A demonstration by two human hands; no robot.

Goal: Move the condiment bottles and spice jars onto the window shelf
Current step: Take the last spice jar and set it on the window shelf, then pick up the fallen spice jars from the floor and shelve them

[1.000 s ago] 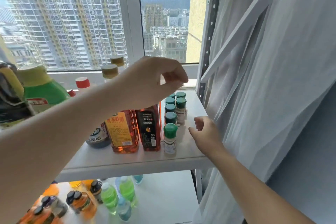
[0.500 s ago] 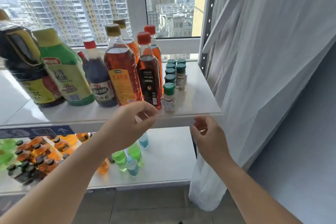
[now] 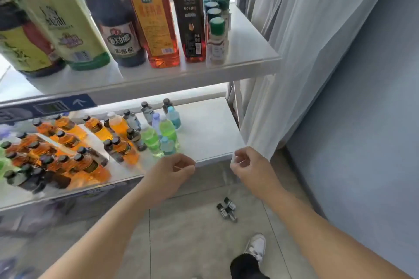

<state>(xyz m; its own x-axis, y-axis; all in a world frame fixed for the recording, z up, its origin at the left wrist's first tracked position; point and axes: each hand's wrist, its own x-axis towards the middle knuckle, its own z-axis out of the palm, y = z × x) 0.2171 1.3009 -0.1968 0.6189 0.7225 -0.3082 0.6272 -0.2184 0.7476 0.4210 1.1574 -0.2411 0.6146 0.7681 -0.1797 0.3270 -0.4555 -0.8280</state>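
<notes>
The white window shelf (image 3: pixel 249 61) carries a row of tall condiment bottles: a green one (image 3: pixel 61 25), a dark one (image 3: pixel 118 29), an amber one (image 3: pixel 154 18) and a dark red one (image 3: pixel 189 18). Several green-capped spice jars (image 3: pixel 217 38) stand in a line at their right. Three small dark-capped jars (image 3: pixel 226 209) lie on the tiled floor below. My left hand (image 3: pixel 172 170) and my right hand (image 3: pixel 251 165) hang in front of the lower shelf's edge, above those jars. The fingers of both are loosely curled and hold nothing.
The lower shelf (image 3: pixel 208 133) holds many small orange, green and blue drink bottles (image 3: pixel 158 136). A white sheer curtain (image 3: pixel 294 52) hangs at the right beside a blue-grey wall. My shoe (image 3: pixel 256 247) stands on the floor.
The view has tilted down from the window to the floor. Both hands have dropped from the window shelf to the lower shelf's edge, and the small jars on the floor have come into sight.
</notes>
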